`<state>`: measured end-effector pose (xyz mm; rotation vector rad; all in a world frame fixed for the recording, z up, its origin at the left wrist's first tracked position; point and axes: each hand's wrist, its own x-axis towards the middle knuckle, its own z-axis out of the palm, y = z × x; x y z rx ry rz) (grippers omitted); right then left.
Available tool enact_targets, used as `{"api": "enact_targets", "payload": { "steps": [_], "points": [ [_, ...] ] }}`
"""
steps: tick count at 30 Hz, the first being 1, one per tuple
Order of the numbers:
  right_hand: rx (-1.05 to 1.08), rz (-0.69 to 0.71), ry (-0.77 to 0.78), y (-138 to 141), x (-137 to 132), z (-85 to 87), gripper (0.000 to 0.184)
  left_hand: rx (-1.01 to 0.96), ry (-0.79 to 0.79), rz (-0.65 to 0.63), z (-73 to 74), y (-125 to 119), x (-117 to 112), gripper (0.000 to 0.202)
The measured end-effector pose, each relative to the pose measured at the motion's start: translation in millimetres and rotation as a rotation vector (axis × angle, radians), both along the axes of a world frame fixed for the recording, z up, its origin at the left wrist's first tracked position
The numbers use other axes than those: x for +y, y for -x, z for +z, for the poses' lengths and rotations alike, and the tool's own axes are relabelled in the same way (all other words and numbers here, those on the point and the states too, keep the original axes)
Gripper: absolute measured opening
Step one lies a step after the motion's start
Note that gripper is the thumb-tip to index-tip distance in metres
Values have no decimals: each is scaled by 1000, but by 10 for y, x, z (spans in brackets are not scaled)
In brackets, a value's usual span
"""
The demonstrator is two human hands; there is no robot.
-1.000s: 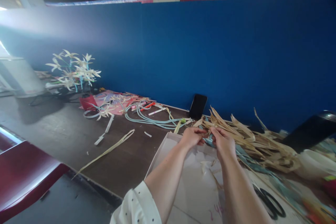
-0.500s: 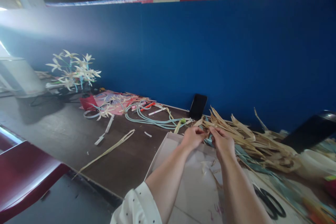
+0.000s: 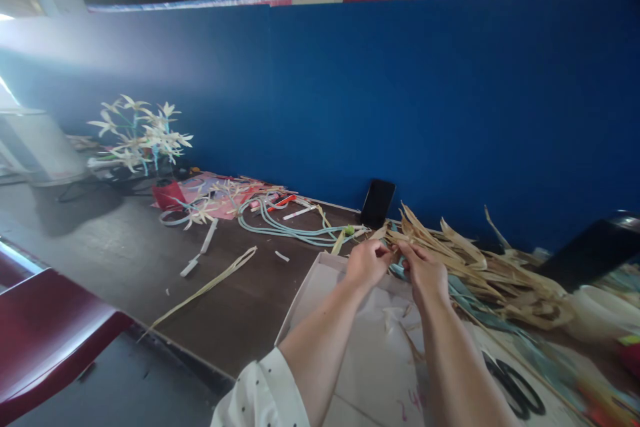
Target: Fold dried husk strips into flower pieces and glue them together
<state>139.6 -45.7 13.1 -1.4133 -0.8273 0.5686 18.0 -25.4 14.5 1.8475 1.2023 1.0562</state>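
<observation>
My left hand (image 3: pixel 369 262) and my right hand (image 3: pixel 424 267) meet fingertip to fingertip above the far edge of a shallow white box lid (image 3: pixel 300 307). Both are closed in a pinch. Whatever sits between the fingers is small and mostly hidden, so I cannot name it. Right behind and beside the right hand spreads a heap of dried corn husks (image 3: pixel 465 253). Pale blue-green strips (image 3: pixel 467 297) run under the husks by the right wrist. Inside the lid lie a few husk scraps (image 3: pixel 407 330).
Black-handled scissors (image 3: pixel 515 387) lie right of my right forearm. A phone (image 3: pixel 378 203) leans against the blue partition (image 3: pixel 425 93). Coiled light-blue cord (image 3: pixel 290 233), a looped husk strip (image 3: pixel 210 287) and a pot of husk flowers (image 3: pixel 167 195) are on the table's left. A red chair (image 3: pixel 55 340) stands in front.
Almost nothing differs. The fingers of both hands have shifted very slightly while staying pinched together at the same spot.
</observation>
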Motion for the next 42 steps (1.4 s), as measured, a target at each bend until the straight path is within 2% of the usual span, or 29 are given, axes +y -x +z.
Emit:
{"api": "enact_targets", "payload": {
  "steps": [4, 9, 24, 29, 38, 42],
  "points": [
    [68, 21, 29, 39, -16, 46, 44, 95, -114, 49, 30, -9, -53, 19],
    [96, 25, 49, 44, -5, 49, 44, 153, -180, 78, 18, -20, -72, 15],
    [166, 36, 51, 16, 25, -4, 39, 215, -237, 108, -33, -25, -37, 16],
    [166, 60, 39, 20, 28, -2, 44, 244, -254, 101, -43, -30, -40, 17],
    [118, 61, 68, -18, 57, -51, 46, 252, -251, 90, -32, -35, -61, 18],
    [85, 60, 25, -7, 63, -69, 44, 238, -240, 93, -16, -37, -79, 18]
  ]
}}
